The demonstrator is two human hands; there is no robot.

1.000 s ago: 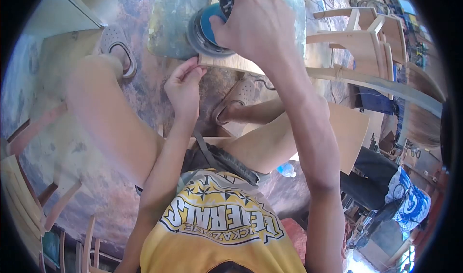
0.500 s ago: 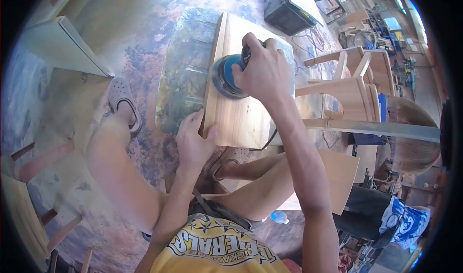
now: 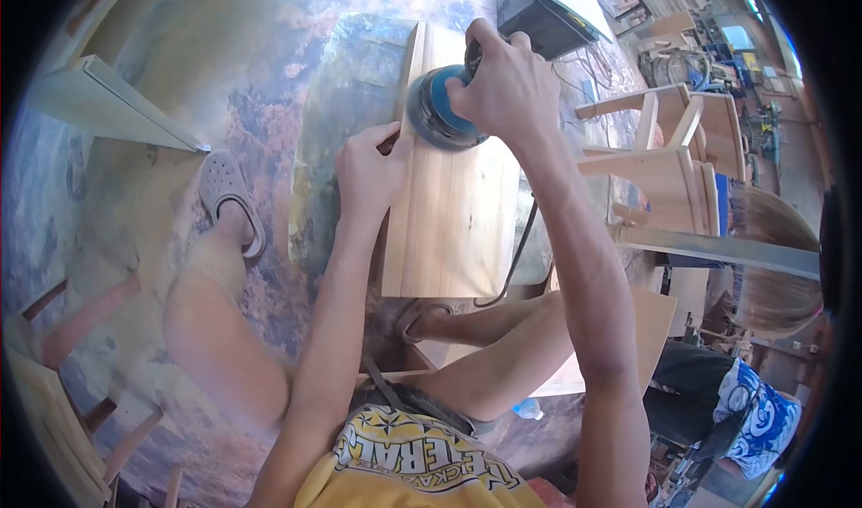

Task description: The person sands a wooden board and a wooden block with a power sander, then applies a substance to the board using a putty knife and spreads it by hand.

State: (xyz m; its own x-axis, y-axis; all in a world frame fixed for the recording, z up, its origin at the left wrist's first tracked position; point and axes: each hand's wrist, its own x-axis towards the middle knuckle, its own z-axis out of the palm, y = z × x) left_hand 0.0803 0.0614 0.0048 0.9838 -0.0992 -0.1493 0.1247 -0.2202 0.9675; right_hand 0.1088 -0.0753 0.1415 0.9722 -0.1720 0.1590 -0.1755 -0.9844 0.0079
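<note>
The blue sander [image 3: 438, 111] is gripped from above by the right hand [image 3: 507, 82], fingers closed round its body. Its pad shows at 9 o'clock of that hand and is pressed on the far end of the wooden board [image 3: 458, 225]. The board's left edge is clasped by the left hand [image 3: 368, 174], with the board spreading to 3 and 5 o'clock of it. The board is carried on the stained worktop [image 3: 328, 140]. A black box [image 3: 539, 5] is seen at 12 o'clock.
</note>
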